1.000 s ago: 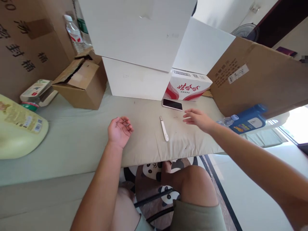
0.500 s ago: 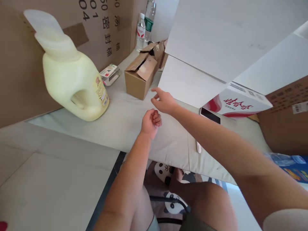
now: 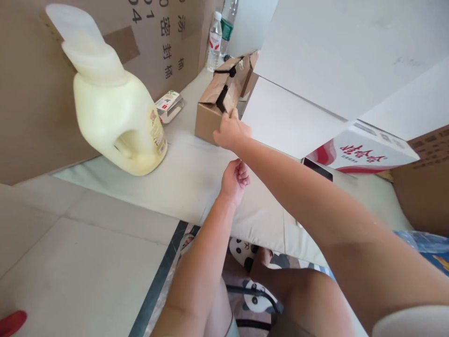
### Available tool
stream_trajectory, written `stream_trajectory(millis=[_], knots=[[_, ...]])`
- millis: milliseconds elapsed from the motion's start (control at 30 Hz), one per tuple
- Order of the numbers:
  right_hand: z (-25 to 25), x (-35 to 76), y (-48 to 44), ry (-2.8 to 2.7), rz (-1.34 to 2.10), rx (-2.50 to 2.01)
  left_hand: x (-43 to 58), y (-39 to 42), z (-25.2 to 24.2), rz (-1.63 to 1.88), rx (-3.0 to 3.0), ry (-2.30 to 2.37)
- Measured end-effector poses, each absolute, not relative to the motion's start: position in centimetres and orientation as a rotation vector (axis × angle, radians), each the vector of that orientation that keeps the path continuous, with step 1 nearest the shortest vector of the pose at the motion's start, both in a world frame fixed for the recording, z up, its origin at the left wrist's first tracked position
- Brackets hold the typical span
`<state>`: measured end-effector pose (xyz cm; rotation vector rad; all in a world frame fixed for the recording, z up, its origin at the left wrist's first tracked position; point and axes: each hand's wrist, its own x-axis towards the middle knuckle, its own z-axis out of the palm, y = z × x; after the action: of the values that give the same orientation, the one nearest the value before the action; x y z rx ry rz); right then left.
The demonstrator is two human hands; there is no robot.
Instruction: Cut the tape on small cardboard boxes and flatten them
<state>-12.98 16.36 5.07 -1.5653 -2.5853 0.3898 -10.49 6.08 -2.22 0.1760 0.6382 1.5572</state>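
My right hand [image 3: 233, 132] is at the near end of a small brown cardboard box [image 3: 206, 120], its fingers bent over a top flap beside a dark gap. The fingertips are partly hidden behind the flap. Closer to me, my left hand [image 3: 235, 181] hovers over the pale cloth with its fingers curled in; nothing shows in it. The box's torn flaps stand partly raised. To its left lies a small clear package with a printed label [image 3: 168, 104], and farther left stands a large pale yellow jug [image 3: 115, 112].
Two plastic bottles [image 3: 214, 42] stand behind the box. A white cabinet [image 3: 291, 114] rises on the right, with a red and white carton [image 3: 365, 150] and a dark-screened phone [image 3: 317, 169] near it. A large cardboard carton [image 3: 147, 51] walls the left side.
My right hand has moved forward onto the box and its flaps have lifted, widening the dark gap. My left hand stays curled. The view has shifted slightly.
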Motion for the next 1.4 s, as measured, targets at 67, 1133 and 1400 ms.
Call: stream_trajectory(millis=[67, 1133, 1400], knots=[[4.8, -11.9, 16.5, -2.524, 0.439, -1.552, -10.4, 6.0, -2.5, 1.647, 0.150, 0.711], [-3.9, 11.3, 3.8, -1.362, 0.546, -1.124, -8.2, 7.4, -4.6, 2.052, 1.107, 1.453], [-3.6, 14.5, 3.2, -1.421, 0.548, -1.134, -5.7, 8.0, -4.7, 1.991, 1.161, 1.495]])
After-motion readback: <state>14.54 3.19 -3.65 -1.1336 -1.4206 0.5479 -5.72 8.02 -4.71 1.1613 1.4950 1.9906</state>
